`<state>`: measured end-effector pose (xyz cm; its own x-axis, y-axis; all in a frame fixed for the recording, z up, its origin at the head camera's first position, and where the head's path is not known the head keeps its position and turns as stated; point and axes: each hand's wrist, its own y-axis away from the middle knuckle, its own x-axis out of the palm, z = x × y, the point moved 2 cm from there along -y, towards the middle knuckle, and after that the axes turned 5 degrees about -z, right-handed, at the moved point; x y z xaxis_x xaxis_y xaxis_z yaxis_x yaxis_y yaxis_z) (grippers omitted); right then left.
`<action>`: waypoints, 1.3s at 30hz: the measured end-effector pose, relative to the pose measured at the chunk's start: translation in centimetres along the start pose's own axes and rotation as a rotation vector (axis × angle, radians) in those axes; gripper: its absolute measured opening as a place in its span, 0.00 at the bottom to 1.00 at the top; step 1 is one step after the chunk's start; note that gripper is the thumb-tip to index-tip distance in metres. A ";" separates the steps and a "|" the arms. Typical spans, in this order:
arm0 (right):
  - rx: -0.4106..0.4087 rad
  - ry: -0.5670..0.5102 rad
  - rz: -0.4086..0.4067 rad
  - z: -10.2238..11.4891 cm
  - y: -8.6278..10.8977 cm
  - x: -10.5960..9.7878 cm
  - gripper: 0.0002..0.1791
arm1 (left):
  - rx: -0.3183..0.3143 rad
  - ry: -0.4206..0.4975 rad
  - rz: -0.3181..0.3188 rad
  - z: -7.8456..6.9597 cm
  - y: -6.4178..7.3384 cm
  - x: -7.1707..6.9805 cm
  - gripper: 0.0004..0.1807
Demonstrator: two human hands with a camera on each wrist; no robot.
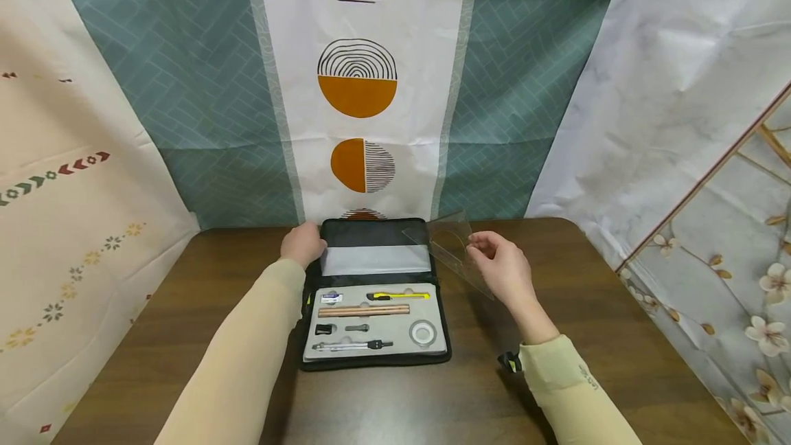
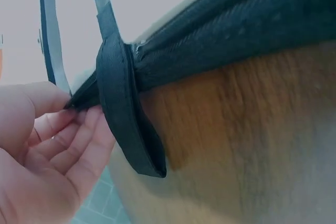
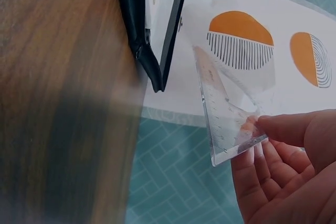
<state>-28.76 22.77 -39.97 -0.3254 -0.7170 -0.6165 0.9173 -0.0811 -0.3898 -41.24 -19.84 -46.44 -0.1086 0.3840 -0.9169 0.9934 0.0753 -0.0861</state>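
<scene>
A black zip case (image 1: 377,232) lies open on the table with its lid raised at the back. My left hand (image 1: 303,244) pinches the lid's left edge; in the left wrist view, thumb and fingers meet on the zipped edge beside a black fabric loop (image 2: 116,85). My right hand (image 1: 508,273) holds a clear plastic set square (image 3: 215,127) by one edge, up in the air right of the lid. In the head view the set square overlaps the lid's right edge. A white pocket (image 1: 377,260) spans the lid's inside.
The case's grey tray (image 1: 383,328) holds a yellow cutter (image 1: 402,296), pencils (image 1: 364,310), an eraser (image 1: 331,298), a black sharpener (image 1: 324,329), a compass (image 1: 352,346) and a round white tape roll (image 1: 423,333). The brown table (image 1: 395,404) meets hanging patterned cloth behind.
</scene>
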 end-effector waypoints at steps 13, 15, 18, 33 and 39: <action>-0.014 0.002 -0.006 0.2 -0.3 -0.3 0.12 | -0.055 0.313 0.053 -1.5 4.2 -3.4 0.26; -0.015 0.002 -0.004 0.2 -0.2 -0.2 0.11 | -0.062 0.379 0.057 -1.4 4.3 -3.5 0.24; -0.016 0.000 -0.001 0.3 -0.1 -0.2 0.11 | -0.064 0.478 0.057 -0.9 4.2 -3.6 0.19; -0.016 -0.031 0.020 1.9 0.7 0.1 0.11 | 0.012 0.526 -0.003 -0.1 5.9 -4.9 0.15; -0.031 -0.030 0.024 2.1 0.8 0.2 0.11 | 0.064 0.457 -0.070 -0.4 6.5 -4.9 0.14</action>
<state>-27.58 21.10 -38.94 -0.2958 -0.7388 -0.6056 0.9172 -0.0424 -0.3963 -34.29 -20.83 -42.38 -0.1664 0.7472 -0.6435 0.9818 0.0646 -0.1788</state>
